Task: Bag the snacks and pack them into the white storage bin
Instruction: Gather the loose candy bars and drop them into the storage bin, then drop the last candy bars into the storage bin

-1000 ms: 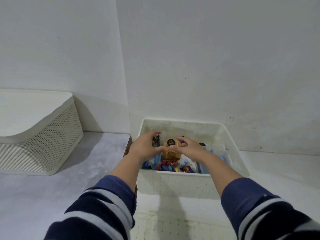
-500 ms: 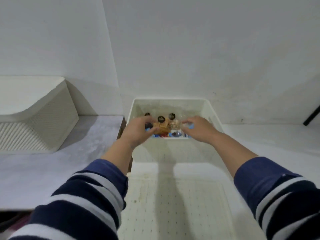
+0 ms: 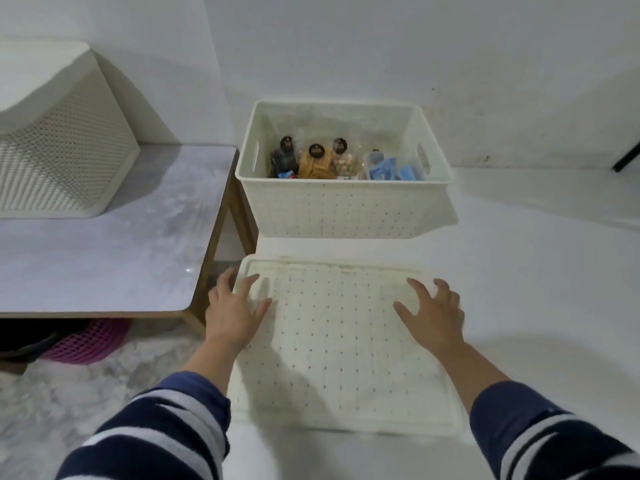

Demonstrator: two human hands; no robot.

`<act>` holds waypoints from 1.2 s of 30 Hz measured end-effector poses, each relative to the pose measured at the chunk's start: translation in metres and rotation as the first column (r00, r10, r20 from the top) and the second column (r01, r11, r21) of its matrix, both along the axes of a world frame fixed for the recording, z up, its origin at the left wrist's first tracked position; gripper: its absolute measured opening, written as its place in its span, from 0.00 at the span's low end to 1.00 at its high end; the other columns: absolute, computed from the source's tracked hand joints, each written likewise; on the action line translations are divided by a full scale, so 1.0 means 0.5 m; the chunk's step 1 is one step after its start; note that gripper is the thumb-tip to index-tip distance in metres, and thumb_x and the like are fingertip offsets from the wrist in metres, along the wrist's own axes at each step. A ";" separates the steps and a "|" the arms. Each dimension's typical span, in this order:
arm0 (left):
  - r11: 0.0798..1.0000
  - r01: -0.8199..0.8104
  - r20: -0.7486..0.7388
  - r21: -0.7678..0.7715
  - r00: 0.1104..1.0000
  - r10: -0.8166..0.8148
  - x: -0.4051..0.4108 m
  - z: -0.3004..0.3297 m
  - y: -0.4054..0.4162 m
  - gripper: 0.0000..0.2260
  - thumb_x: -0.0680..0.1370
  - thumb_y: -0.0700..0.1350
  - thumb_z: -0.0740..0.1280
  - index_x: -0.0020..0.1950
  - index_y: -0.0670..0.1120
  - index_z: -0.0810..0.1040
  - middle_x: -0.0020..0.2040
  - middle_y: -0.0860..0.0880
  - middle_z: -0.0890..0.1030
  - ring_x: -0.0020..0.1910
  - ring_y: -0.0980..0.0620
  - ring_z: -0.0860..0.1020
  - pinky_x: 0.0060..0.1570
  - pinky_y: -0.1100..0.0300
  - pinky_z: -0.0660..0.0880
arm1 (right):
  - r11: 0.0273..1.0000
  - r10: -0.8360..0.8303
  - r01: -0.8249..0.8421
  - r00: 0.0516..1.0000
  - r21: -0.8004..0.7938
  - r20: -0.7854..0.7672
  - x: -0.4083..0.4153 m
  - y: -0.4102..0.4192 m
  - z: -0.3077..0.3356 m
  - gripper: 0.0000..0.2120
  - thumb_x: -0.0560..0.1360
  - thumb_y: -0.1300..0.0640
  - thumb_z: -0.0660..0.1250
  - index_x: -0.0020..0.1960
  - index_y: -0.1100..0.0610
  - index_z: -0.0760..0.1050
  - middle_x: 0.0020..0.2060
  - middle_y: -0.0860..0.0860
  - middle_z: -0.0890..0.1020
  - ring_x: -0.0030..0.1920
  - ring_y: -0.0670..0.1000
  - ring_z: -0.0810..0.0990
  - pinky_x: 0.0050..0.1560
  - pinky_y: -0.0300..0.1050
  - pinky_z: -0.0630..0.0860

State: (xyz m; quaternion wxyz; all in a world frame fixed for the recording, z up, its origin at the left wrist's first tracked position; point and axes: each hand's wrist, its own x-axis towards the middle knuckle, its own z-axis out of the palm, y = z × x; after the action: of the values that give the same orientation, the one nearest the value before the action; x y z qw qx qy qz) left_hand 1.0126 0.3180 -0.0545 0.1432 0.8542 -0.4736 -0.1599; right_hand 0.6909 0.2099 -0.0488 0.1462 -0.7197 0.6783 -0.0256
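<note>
Both arms reach forward from the bottom of the view, each in a navy sleeve with white stripes pushed back to leave the forearm bare. The left hand [image 3: 232, 311] is palm down with its fingers [image 3: 250, 285] spread and nearly straight, the thumb angled out to the right. The right hand [image 3: 434, 311] mirrors it, palm down, fingers slightly bent at the tips and fanned apart, thumb pointing inward to the left. The two hands are well apart, roughly level with each other.
</note>
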 end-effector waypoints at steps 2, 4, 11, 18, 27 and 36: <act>0.995 -0.071 -0.091 0.068 0.993 0.077 -0.013 -0.030 0.020 0.27 0.75 0.64 0.61 0.72 0.61 0.59 0.77 0.49 0.50 0.73 0.40 0.57 0.63 0.40 0.68 | 0.995 -0.091 0.090 0.996 -0.046 -0.025 -0.006 0.031 -0.032 0.28 0.73 0.35 0.58 0.70 0.43 0.64 0.70 0.56 0.62 0.67 0.60 0.61 0.63 0.57 0.65; 0.995 -0.086 -0.109 0.053 0.990 0.091 -0.023 -0.049 0.033 0.28 0.75 0.65 0.59 0.73 0.61 0.58 0.75 0.47 0.55 0.70 0.41 0.64 0.61 0.42 0.72 | 0.983 -0.142 0.142 0.990 -0.116 0.002 -0.003 0.053 -0.052 0.26 0.74 0.36 0.59 0.69 0.44 0.67 0.68 0.56 0.66 0.63 0.60 0.64 0.58 0.56 0.68; 0.992 -0.122 -0.086 -0.015 0.989 0.120 -0.032 -0.051 0.047 0.29 0.73 0.68 0.58 0.73 0.61 0.61 0.73 0.48 0.59 0.67 0.45 0.69 0.58 0.50 0.75 | 0.977 -0.194 0.198 0.979 -0.073 0.058 0.004 0.048 -0.054 0.30 0.72 0.33 0.60 0.70 0.43 0.67 0.69 0.55 0.63 0.64 0.60 0.61 0.60 0.55 0.67; 0.958 -0.099 0.051 -0.270 0.992 0.117 -0.029 0.021 0.045 0.30 0.71 0.69 0.59 0.71 0.62 0.64 0.68 0.49 0.63 0.62 0.48 0.72 0.39 0.57 0.78 | 0.935 -0.172 0.230 0.960 -0.269 0.220 0.027 0.031 0.023 0.33 0.69 0.31 0.62 0.70 0.42 0.66 0.70 0.53 0.60 0.63 0.57 0.59 0.63 0.57 0.62; 0.870 -0.097 0.065 -0.483 0.987 0.146 0.005 0.194 -0.083 0.30 0.71 0.69 0.60 0.71 0.62 0.63 0.68 0.50 0.64 0.63 0.48 0.71 0.43 0.52 0.79 | 0.839 -0.085 0.237 0.946 -0.490 0.312 0.065 -0.109 0.207 0.34 0.67 0.31 0.64 0.70 0.43 0.66 0.68 0.54 0.61 0.61 0.56 0.59 0.60 0.56 0.63; 0.944 -0.132 0.004 -0.303 0.990 0.139 0.058 0.300 -0.309 0.29 0.71 0.69 0.62 0.71 0.62 0.65 0.68 0.48 0.65 0.57 0.45 0.75 0.45 0.55 0.73 | 0.952 -0.092 0.149 0.973 -0.267 0.212 0.105 -0.338 0.314 0.36 0.68 0.29 0.60 0.72 0.42 0.61 0.69 0.54 0.59 0.64 0.57 0.57 0.61 0.53 0.60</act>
State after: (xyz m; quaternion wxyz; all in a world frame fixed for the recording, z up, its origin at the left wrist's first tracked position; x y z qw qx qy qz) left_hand 1.0418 0.1633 0.0956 0.2769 0.8547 -0.4344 -0.0646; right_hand 0.7433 0.0409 0.1081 0.1074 -0.6841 0.6927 -0.2016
